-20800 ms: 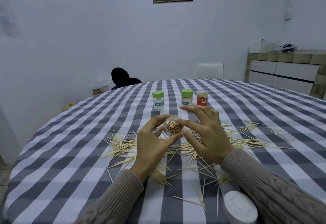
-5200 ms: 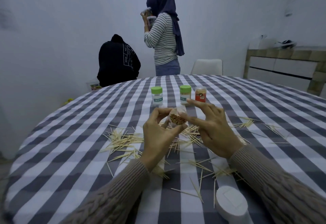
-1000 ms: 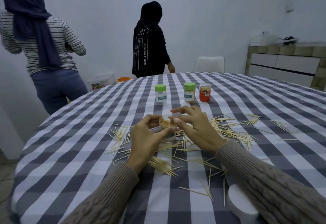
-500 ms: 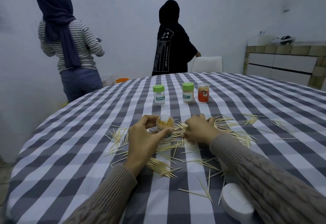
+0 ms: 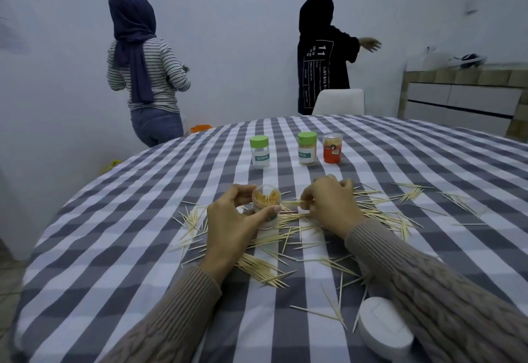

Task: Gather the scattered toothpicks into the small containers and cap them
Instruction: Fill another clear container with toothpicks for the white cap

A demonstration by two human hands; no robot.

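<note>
My left hand [image 5: 228, 220] grips a small clear container [image 5: 265, 201], uncapped and full of toothpicks, standing upright on the checked tablecloth. My right hand [image 5: 328, 205] lies knuckles up just right of it, fingers curled and pinching toothpicks from the scattered pile [image 5: 288, 228]. More loose toothpicks [image 5: 263, 271] spread around both hands. Farther back stand two green-capped containers [image 5: 260, 151] [image 5: 307, 148] and a red one [image 5: 332, 148].
A white cap-like object [image 5: 383, 328] lies near the front edge under my right sleeve. Two people [image 5: 145, 74] [image 5: 323, 51] stand beyond the table, backs turned. A white chair [image 5: 340, 102] is at the far side and a cabinet [image 5: 463, 102] at the right.
The container went from held up in both hands to standing on the table in my left hand. My right hand dropped onto the toothpicks. The two people moved along the wall.
</note>
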